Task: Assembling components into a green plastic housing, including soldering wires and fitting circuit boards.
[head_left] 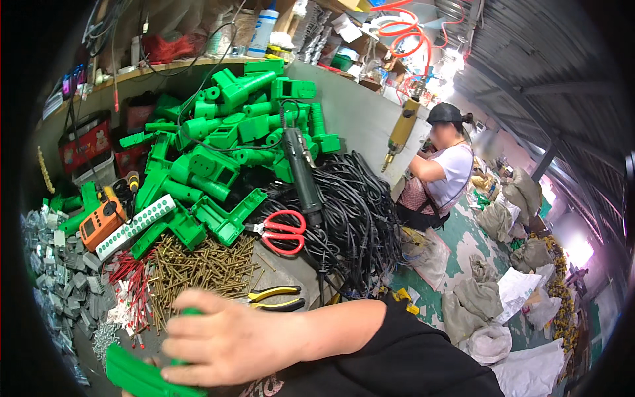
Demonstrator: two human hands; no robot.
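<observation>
At the lower left my right hand [211,339] is closed over a green plastic housing [142,376], its fingers curled round it; more green shows between the fingers. Of my left hand [151,361] only a bit of fingertip shows against the same housing; the rest is hidden or out of the picture. Just beyond lie a heap of brass-coloured screws [198,271], red-sleeved small parts [129,268] and silvery small pieces [106,339]. Yellow-and-black pliers [281,298] rest beside my right wrist, with red-handled scissors [284,233] farther back.
A big pile of green housings [228,142] fills the back, beside bundled black cables [357,212] and a black handheld tool [301,172]. An orange meter [102,221] and white power strip [135,227] lie left. An electric screwdriver [401,132] hangs right, near another person [450,162].
</observation>
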